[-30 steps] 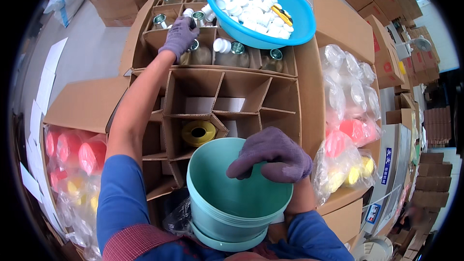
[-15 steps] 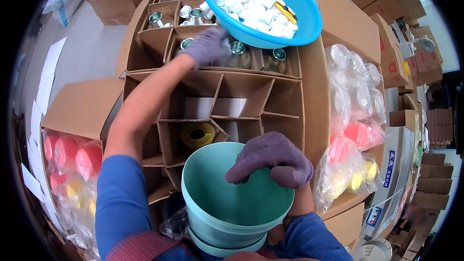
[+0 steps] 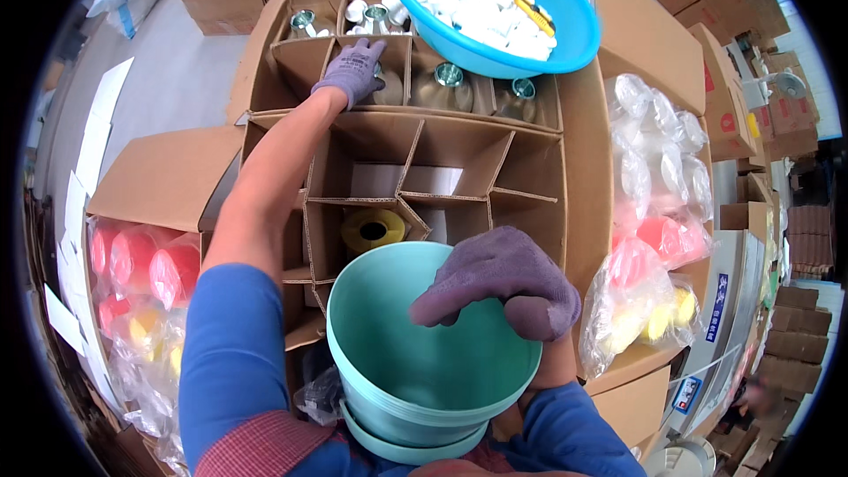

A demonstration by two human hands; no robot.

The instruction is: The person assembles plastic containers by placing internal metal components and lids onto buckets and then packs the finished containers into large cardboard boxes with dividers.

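My left hand (image 3: 353, 71), in a purple-grey glove, reaches into a compartment of the divided cardboard carton. Its fingers close over the top of a clear glass bottle (image 3: 387, 88), hiding the rim. Two more glass bottles (image 3: 449, 87) with shiny greenish rims stand to its right. Above the mouth of a turquoise bucket (image 3: 389, 344) hangs my right hand (image 3: 503, 287), gloved too. Its fingers bend down, fingertips and thumb apart, with nothing seen between them. The right forearm lies against the bucket's right side. The bucket is close to my body, over another turquoise rim.
A blue basin (image 3: 495, 57) of white caps with a yellow cutter (image 3: 536, 16) rests on the carton's far right. A yellow tape roll (image 3: 373, 230) lies in a nearer divided carton (image 3: 442, 150). Cartons of bagged pink and yellow items (image 3: 649, 238) flank both sides.
My left hand has moved left, off the middle bottles and onto the bottle whose rim was showing before. The right hand stays over the bucket. The whole view has shifted slightly.
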